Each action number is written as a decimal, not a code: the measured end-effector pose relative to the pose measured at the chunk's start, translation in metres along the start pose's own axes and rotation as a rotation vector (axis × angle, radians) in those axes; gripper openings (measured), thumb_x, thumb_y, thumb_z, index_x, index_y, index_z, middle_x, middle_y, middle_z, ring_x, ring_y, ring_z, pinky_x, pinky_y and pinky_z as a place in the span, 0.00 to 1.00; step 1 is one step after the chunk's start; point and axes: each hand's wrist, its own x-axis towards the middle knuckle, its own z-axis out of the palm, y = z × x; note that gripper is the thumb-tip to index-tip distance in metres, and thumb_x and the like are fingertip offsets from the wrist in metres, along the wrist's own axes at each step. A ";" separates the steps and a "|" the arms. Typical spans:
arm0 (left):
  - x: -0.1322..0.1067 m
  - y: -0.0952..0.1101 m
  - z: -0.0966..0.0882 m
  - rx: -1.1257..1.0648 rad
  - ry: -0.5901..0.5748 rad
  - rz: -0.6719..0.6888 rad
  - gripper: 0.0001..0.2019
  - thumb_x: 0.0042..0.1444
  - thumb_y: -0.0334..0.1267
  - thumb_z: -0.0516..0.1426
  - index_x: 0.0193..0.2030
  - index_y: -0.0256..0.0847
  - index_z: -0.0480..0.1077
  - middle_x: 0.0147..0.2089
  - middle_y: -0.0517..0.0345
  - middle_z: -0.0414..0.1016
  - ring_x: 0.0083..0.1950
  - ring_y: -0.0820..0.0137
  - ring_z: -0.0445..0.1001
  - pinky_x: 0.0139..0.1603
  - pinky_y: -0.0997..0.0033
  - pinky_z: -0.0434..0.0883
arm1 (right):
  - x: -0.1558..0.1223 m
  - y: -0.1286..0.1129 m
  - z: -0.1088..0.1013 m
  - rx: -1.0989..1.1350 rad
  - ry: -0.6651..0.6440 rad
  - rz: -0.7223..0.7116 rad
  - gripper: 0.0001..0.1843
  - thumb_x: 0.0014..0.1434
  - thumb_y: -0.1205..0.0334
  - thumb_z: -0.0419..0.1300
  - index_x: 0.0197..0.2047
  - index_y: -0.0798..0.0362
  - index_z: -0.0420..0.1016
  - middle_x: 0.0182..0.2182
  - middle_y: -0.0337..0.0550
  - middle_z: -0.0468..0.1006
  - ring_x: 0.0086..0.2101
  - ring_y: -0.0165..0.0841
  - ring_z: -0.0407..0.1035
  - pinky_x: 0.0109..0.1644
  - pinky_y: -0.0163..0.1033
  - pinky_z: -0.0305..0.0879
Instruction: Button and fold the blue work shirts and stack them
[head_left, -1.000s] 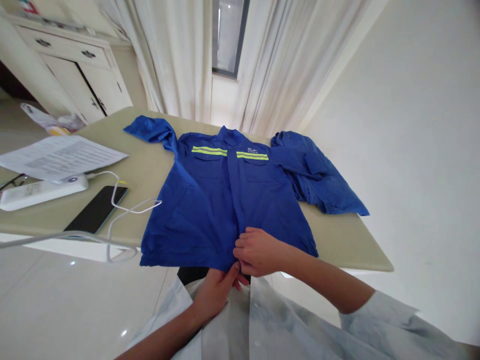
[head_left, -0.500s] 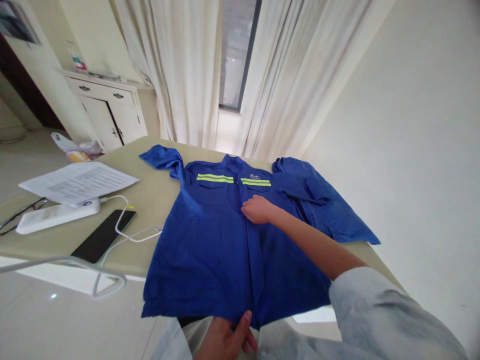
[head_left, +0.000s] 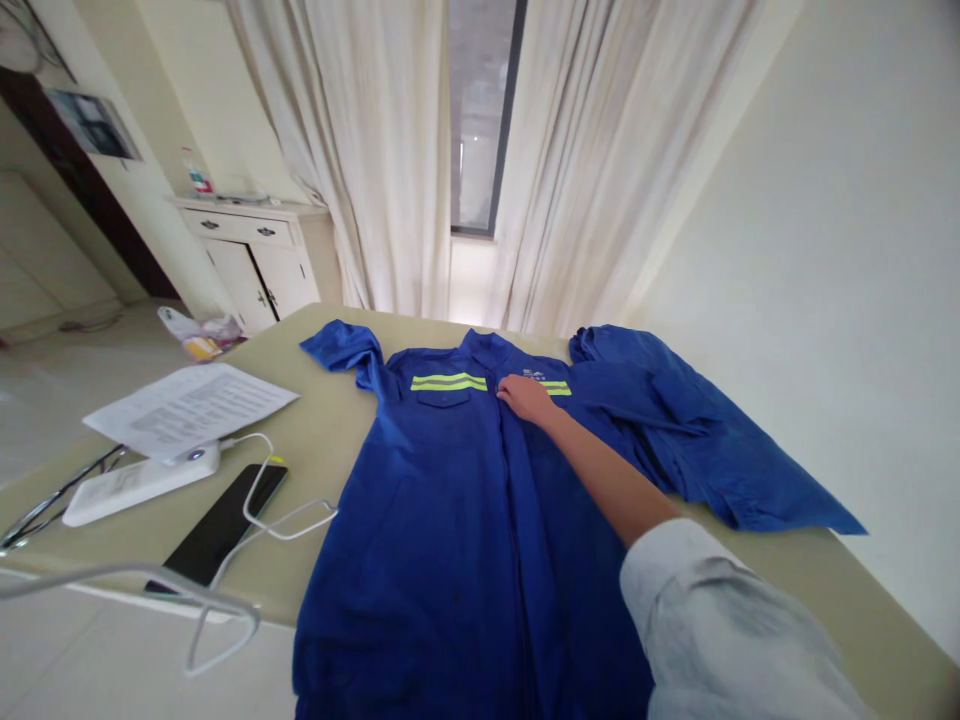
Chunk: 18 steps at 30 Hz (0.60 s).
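A blue work jacket [head_left: 442, 520] lies front up on the table, its collar toward the curtains. Yellow-green reflective bands cross its chest, and one sleeve is bent out to the left. My right hand [head_left: 525, 398] is closed in a pinch at the front zipper [head_left: 517, 540], level with the chest bands, and covers part of the right band. The small zipper pull between its fingers is hidden. My left hand is out of view below the frame. More blue cloth [head_left: 675, 410] lies at the jacket's right, partly bunched; whether it is all sleeve I cannot tell.
On the table's left are a black phone [head_left: 217, 530], a white power bank [head_left: 142, 485] with a white cable [head_left: 300, 530], and printed paper sheets [head_left: 187, 405]. A white cabinet [head_left: 247, 260] and curtains [head_left: 382, 150] stand behind. A wall [head_left: 840, 200] borders the right.
My right hand has moved up along the zipper from mid-jacket to the chest bands. My left hand, earlier at the bottom hem, has left the view. The camera view has shifted.
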 end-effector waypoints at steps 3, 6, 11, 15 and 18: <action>-0.017 0.041 -0.030 -0.017 0.004 0.077 0.33 0.56 0.76 0.54 0.51 0.56 0.83 0.38 0.50 0.84 0.42 0.49 0.84 0.38 0.48 0.78 | -0.031 -0.001 0.024 0.080 0.109 0.099 0.22 0.78 0.60 0.44 0.64 0.56 0.73 0.59 0.57 0.77 0.55 0.39 0.73 0.60 0.42 0.68; 0.009 0.100 -0.037 -0.050 0.008 0.198 0.28 0.56 0.65 0.64 0.55 0.48 0.81 0.47 0.46 0.84 0.47 0.53 0.83 0.44 0.54 0.79 | -0.055 -0.011 0.047 0.270 0.252 0.134 0.23 0.78 0.58 0.45 0.67 0.55 0.69 0.61 0.56 0.75 0.59 0.39 0.71 0.65 0.44 0.66; 0.138 0.201 -0.080 -0.248 0.914 0.586 0.18 0.66 0.41 0.59 0.60 0.39 0.71 0.62 0.46 0.76 0.59 0.64 0.78 0.59 0.63 0.76 | -0.068 -0.021 0.061 0.614 0.418 -0.039 0.23 0.74 0.54 0.55 0.67 0.55 0.70 0.65 0.56 0.71 0.63 0.40 0.68 0.71 0.46 0.62; 0.199 0.225 -0.164 -0.271 1.430 0.220 0.29 0.59 0.35 0.65 0.64 0.33 0.61 0.71 0.31 0.61 0.75 0.52 0.62 0.74 0.49 0.62 | -0.067 -0.019 0.061 0.719 0.465 -0.123 0.24 0.73 0.52 0.56 0.68 0.50 0.69 0.67 0.53 0.69 0.65 0.41 0.67 0.73 0.50 0.61; 0.213 0.218 -0.211 -0.254 1.424 0.125 0.31 0.52 0.39 0.70 0.58 0.33 0.63 0.65 0.30 0.67 0.72 0.45 0.65 0.72 0.44 0.64 | -0.063 -0.018 0.065 0.744 0.430 -0.115 0.26 0.72 0.50 0.58 0.69 0.48 0.69 0.70 0.52 0.66 0.66 0.44 0.67 0.72 0.54 0.63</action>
